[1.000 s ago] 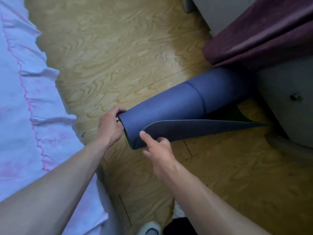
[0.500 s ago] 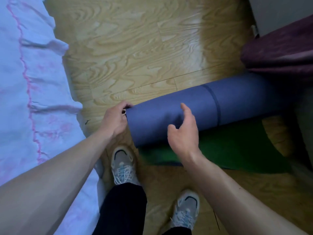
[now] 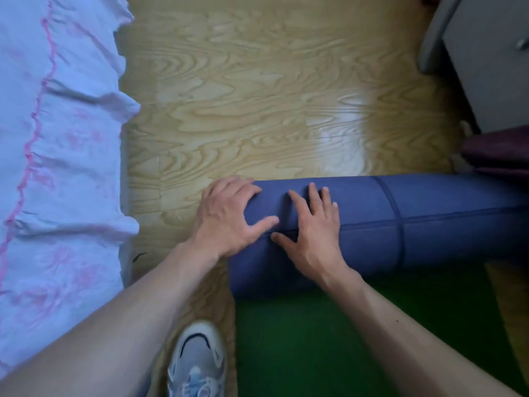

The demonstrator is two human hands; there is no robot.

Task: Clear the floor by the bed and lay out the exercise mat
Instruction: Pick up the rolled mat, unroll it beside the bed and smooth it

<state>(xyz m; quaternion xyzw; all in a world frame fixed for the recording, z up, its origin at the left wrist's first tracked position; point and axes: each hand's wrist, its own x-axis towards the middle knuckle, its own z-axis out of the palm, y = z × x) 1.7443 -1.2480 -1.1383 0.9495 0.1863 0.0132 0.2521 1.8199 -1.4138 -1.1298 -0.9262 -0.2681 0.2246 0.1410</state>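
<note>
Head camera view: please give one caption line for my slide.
Left hand and right hand rest on the half-rolled exercise mat on the wooden floor beside the bed.

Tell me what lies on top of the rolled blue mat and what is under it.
On top, the left hand and right hand rest near its left end. Its unrolled green side shows nearer the camera; directly beneath the roll is hidden.

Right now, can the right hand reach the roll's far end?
Probably not: the right hand lies flat near the mat roll's left end; the far end leaves view by the maroon cloth.
</note>
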